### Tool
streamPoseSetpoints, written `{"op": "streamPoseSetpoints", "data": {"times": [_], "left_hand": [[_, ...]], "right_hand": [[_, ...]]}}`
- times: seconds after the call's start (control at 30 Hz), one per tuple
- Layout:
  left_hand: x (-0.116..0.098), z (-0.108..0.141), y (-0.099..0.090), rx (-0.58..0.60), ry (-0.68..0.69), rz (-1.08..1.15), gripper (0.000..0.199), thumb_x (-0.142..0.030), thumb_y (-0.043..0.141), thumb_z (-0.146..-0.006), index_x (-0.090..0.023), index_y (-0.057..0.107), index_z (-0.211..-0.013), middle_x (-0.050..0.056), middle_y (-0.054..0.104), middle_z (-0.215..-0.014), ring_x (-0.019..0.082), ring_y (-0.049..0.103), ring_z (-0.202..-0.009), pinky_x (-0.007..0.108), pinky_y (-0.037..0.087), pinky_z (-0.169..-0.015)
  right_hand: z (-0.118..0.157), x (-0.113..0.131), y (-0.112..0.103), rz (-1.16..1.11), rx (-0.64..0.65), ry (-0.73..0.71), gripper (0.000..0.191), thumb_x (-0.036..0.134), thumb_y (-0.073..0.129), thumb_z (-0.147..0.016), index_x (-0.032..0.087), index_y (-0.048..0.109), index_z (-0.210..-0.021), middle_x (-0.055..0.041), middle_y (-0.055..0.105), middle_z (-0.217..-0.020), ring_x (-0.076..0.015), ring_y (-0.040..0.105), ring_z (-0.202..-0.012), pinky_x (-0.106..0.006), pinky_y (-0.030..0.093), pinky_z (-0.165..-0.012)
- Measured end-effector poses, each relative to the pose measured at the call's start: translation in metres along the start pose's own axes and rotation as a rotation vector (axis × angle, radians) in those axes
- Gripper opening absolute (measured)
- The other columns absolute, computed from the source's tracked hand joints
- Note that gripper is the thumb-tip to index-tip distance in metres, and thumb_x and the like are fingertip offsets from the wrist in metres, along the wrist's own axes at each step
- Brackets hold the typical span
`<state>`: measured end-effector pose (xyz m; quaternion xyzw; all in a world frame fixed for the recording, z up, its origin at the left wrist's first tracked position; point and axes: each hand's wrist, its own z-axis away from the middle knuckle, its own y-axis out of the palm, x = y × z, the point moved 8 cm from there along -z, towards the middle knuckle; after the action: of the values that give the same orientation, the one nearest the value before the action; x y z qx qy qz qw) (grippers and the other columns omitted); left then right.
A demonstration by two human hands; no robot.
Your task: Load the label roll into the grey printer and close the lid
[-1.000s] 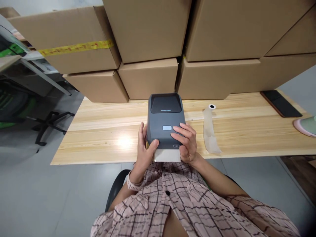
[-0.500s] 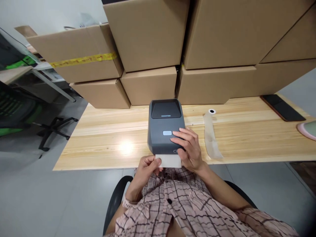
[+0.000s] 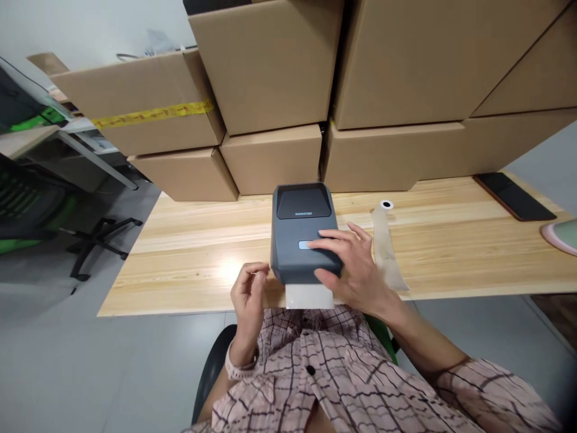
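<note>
A dark grey label printer (image 3: pixel 304 225) stands near the table's front edge, with a blank white label strip (image 3: pixel 309 296) sticking out of its front slot. My right hand (image 3: pixel 356 261) lies over the printer's front right part, fingers spread. One fingertip is at the light-blue button (image 3: pixel 304 245), and the thumb reaches toward the front edge. Beside the printer's lower left corner, my left hand (image 3: pixel 250 294) has its fingers curled in toward the thumb, apart from the label strip. Nothing shows between those fingers.
A curled backing strip (image 3: pixel 385 249) with a small white roll end lies right of the printer. Farther right are a phone (image 3: pixel 514 196) and a pink-rimmed green object (image 3: pixel 561 236). Stacked cardboard boxes (image 3: pixel 270 159) line the table's back. An office chair base (image 3: pixel 101 240) stands on the floor at left.
My left hand has let go of the label strip and moved left and up to the printer's corner. My right hand has shifted, bringing a finger onto the button.
</note>
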<state>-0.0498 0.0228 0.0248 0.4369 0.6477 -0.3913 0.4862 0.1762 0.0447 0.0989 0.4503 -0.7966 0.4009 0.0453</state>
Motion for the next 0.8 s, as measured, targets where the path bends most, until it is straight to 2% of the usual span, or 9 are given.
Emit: {"op": "streamPoseSetpoints", "data": {"times": [0.07,0.13,0.2,0.27,0.4,0.53,0.63,0.7,0.8], "left_hand": [[-0.002,0.000,0.009,0.043,0.013,-0.021,0.040,-0.044,0.061,-0.099,-0.026,0.066,-0.134,0.010,0.065,-0.140,0.026,0.063,-0.126,0.039,0.053,-0.103],[0.003,0.004,0.023,0.163,-0.021,-0.027,0.057,-0.046,0.057,-0.101,-0.030,0.049,-0.155,0.009,0.044,-0.165,0.029,0.046,-0.149,0.046,0.042,-0.122],[0.007,0.006,0.032,0.228,-0.022,-0.031,0.061,-0.048,0.053,-0.103,-0.033,0.041,-0.161,0.006,0.034,-0.171,0.029,0.031,-0.159,0.048,0.029,-0.131],[0.009,0.006,0.034,0.219,0.032,-0.046,0.060,-0.048,0.052,-0.104,-0.035,0.041,-0.161,0.003,0.032,-0.173,0.029,0.022,-0.163,0.049,0.020,-0.134],[0.008,0.000,0.032,0.178,0.141,-0.067,0.054,-0.052,0.045,-0.105,-0.036,0.047,-0.157,0.002,0.037,-0.170,0.029,0.015,-0.164,0.053,0.019,-0.134],[-0.006,-0.009,0.030,0.174,0.265,-0.090,0.058,-0.058,0.043,-0.104,-0.033,0.049,-0.156,0.003,0.043,-0.167,0.029,0.022,-0.163,0.052,0.023,-0.133],[-0.028,-0.028,0.029,0.153,0.396,-0.092,0.061,-0.061,0.044,-0.103,-0.028,0.055,-0.152,0.006,0.051,-0.161,0.030,0.036,-0.157,0.053,0.028,-0.131],[-0.039,-0.051,0.029,0.104,0.441,-0.046,0.058,-0.060,0.045,-0.102,-0.025,0.066,-0.143,0.008,0.061,-0.152,0.031,0.052,-0.147,0.053,0.038,-0.126],[-0.042,-0.099,0.028,-0.015,0.377,0.067,0.040,-0.048,0.056,-0.099,-0.022,0.079,-0.119,0.009,0.079,-0.122,0.026,0.073,-0.118,0.048,0.055,-0.108]], "right_hand": [[0.015,-0.019,-0.005,-0.084,-0.091,0.140,0.043,0.052,0.055,-0.102,0.032,0.054,-0.140,-0.0050,0.072,-0.132,-0.0285,0.060,-0.133,-0.058,0.034,-0.122],[0.034,-0.037,-0.002,-0.167,-0.111,0.306,0.053,0.054,0.053,-0.103,0.033,0.046,-0.152,-0.0077,0.059,-0.152,-0.0300,0.050,-0.145,-0.060,0.038,-0.121],[0.051,-0.049,0.008,-0.265,-0.066,0.436,0.060,0.055,0.050,-0.104,0.033,0.039,-0.158,-0.0086,0.046,-0.164,-0.0307,0.042,-0.152,-0.061,0.039,-0.123],[0.060,-0.052,0.016,-0.358,-0.032,0.487,0.063,0.057,0.049,-0.104,0.033,0.035,-0.161,-0.0094,0.041,-0.167,-0.0311,0.040,-0.154,-0.061,0.038,-0.124],[0.060,-0.049,0.017,-0.455,-0.017,0.474,0.069,0.065,0.047,-0.102,0.031,0.035,-0.161,-0.0108,0.040,-0.168,-0.0313,0.039,-0.155,-0.059,0.036,-0.127],[0.048,-0.045,0.005,-0.391,0.018,0.429,0.071,0.071,0.041,-0.100,0.035,0.036,-0.161,-0.0089,0.039,-0.168,-0.0332,0.037,-0.156,-0.064,0.034,-0.126],[0.023,-0.039,-0.009,-0.259,0.036,0.318,0.077,0.076,0.036,-0.098,0.035,0.033,-0.163,-0.0092,0.038,-0.169,-0.0352,0.034,-0.157,-0.065,0.032,-0.126],[-0.002,-0.036,-0.015,-0.179,0.043,0.222,0.084,0.080,0.034,-0.096,0.034,0.027,-0.165,-0.0105,0.036,-0.170,-0.0362,0.032,-0.157,-0.065,0.030,-0.127],[-0.049,-0.041,-0.019,-0.116,0.011,0.116,0.085,0.079,0.031,-0.098,0.033,0.016,-0.167,-0.0109,0.032,-0.171,-0.0346,0.031,-0.158,-0.062,0.029,-0.128]]}}
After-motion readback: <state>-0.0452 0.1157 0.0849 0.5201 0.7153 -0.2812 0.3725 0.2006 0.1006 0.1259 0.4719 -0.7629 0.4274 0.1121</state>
